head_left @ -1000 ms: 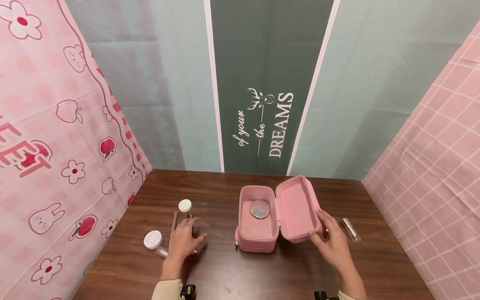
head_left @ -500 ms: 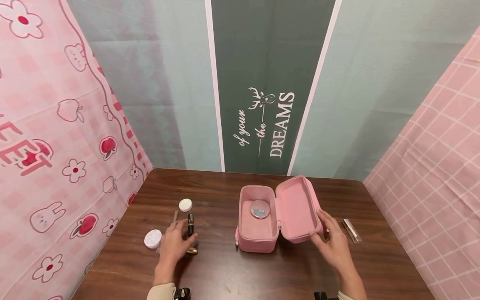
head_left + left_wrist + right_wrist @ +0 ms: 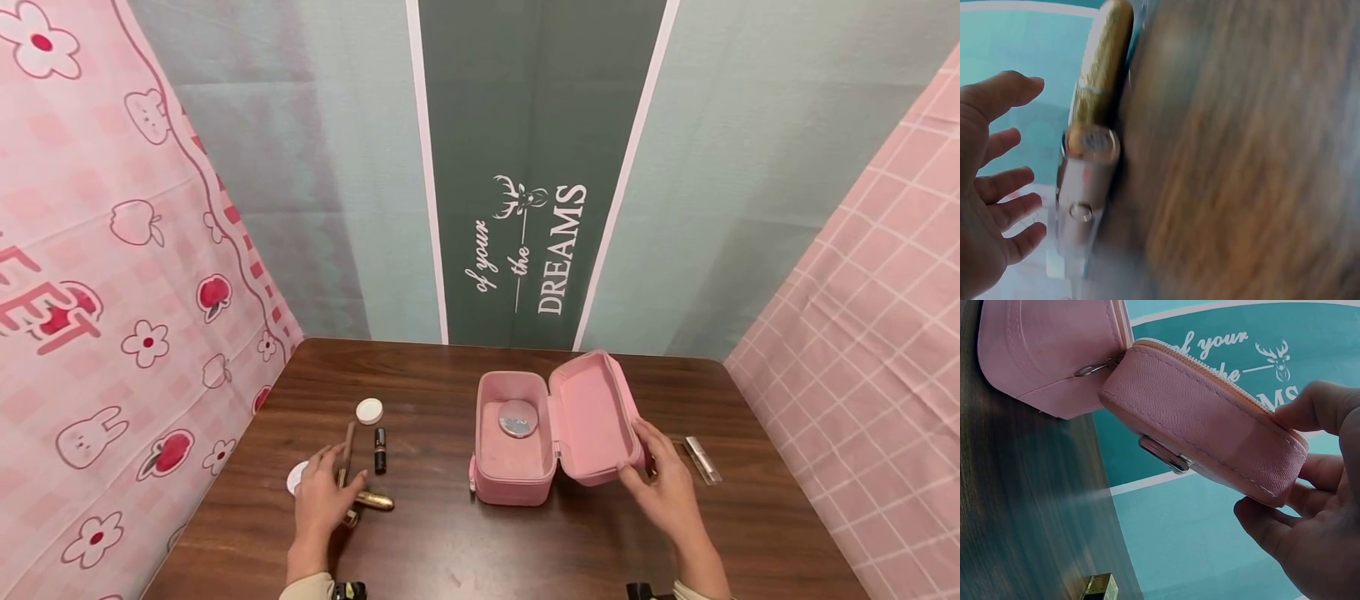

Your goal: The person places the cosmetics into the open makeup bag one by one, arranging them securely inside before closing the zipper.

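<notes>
My left hand hovers at the left of the table with its fingers spread and nothing in them. Beside its thumb lies a gold tube, which the left wrist view shows together with a pinkish tube just off the fingertips. A brown stick and a black lipstick tube lie close by. A white round jar is partly hidden behind the hand. My right hand pinches the edge of the lid of a pink cosmetic case, holding it swung back. Inside sits a round compact.
A small white disc lies further back on the wooden table. A slim clear tube rests beyond my right hand. Patterned cloths hang behind and at both sides.
My left hand has shifted left and toward me, uncovering the black lipstick tube and the gold tube and covering part of the white jar. My right hand stays on the lid.
</notes>
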{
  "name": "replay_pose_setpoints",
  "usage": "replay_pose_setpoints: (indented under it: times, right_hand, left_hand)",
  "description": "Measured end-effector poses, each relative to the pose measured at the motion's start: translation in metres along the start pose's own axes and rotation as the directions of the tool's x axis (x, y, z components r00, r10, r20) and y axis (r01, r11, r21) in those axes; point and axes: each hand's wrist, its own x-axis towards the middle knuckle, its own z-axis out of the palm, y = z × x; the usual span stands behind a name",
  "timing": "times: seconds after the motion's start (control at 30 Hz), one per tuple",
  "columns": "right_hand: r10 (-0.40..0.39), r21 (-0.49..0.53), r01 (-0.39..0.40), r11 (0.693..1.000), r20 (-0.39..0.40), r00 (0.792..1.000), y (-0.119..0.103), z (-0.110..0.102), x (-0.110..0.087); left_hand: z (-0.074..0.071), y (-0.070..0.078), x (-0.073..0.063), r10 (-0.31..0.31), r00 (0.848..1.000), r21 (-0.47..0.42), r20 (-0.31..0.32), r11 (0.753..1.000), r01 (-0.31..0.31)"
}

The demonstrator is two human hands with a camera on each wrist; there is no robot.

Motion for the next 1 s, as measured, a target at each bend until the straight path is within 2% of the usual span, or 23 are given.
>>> replay_pose_setpoints:
  times: [0.2,0.33,0.5,0.7,0.8,1.0]
  right_hand:
    - [0.0,0.003,0.0,1.0,0.005,1.0,0.001,0.0,0.0]
    - [-0.018,0.012,0.018,1.0,-0.007,1.0,0.002,0.0,0.001]
    - [-0.017,0.021,0.017,1.0,-0.008,1.0,0.003,0.0,0.001]
    - [0.014,0.007,-0.014,1.0,0.01,1.0,0.002,0.0,-0.001]
    - [0.022,-0.001,-0.022,1.0,0.014,1.0,0.001,0.0,-0.002]
    - [0.011,0.008,-0.011,1.0,0.001,1.0,0.002,0.001,-0.001]
  left_hand:
    - [-0.005,-0.01,-0.002,-0.087,0.996,-0.014,-0.012,0.996,0.087]
    - [-0.006,-0.016,-0.004,-0.152,0.987,-0.038,-0.042,0.988,0.15]
    - [-0.005,-0.024,-0.003,-0.262,0.962,-0.088,-0.075,0.963,0.255]
    - [-0.005,-0.033,-0.002,-0.372,0.923,-0.162,-0.1,0.921,0.354]
    - [-0.005,-0.037,-0.001,-0.396,0.913,-0.184,-0.102,0.909,0.374]
    - [-0.006,-0.04,-0.001,-0.397,0.914,-0.176,-0.08,0.909,0.379]
